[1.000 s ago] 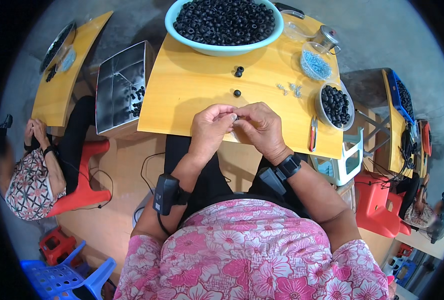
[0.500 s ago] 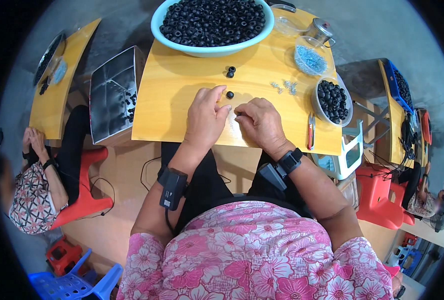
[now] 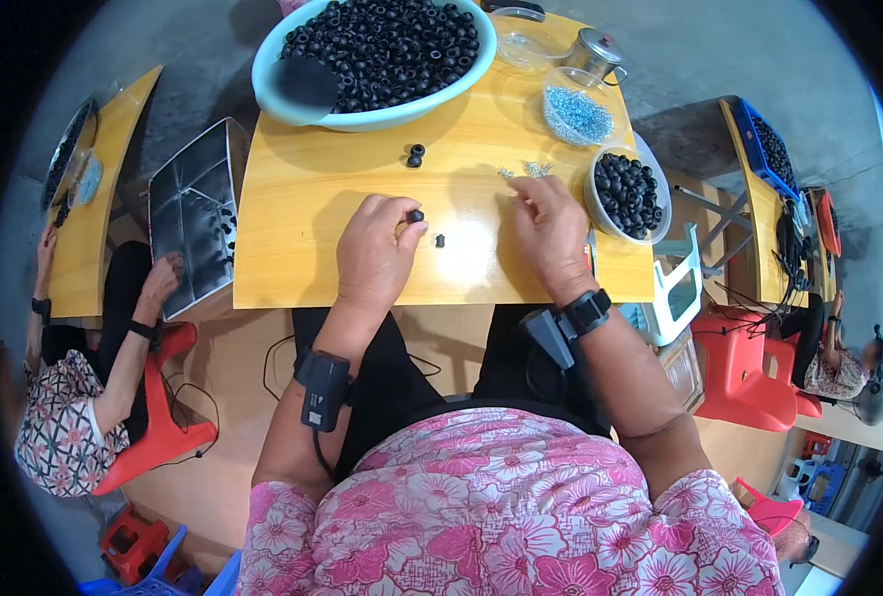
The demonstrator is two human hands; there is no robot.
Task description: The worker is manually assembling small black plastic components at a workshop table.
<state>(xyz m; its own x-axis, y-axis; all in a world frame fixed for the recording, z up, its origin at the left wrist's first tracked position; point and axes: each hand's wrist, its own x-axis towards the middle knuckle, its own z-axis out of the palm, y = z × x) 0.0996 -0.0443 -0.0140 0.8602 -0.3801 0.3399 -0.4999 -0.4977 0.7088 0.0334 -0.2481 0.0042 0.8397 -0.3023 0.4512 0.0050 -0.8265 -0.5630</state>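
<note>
Black bead (image 3: 416, 216): small, round, dark, pinched between thumb and fingertip of the left hand (image 3: 377, 253), which rests palm-down on the wooden table (image 3: 293, 248). One loose bead (image 3: 439, 240) lies just right of the pinch; two more (image 3: 416, 155) beyond it. Right hand (image 3: 551, 233) lies flat, fingers curled near small silver parts (image 3: 526, 170); whether it holds anything cannot be told.

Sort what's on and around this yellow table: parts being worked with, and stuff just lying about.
In use: small black ring pinched by left hand; tiny metal pieces under right hand; big basin of black rings; small bowl of rings.
Lying about: metal pot; red stool.
</note>
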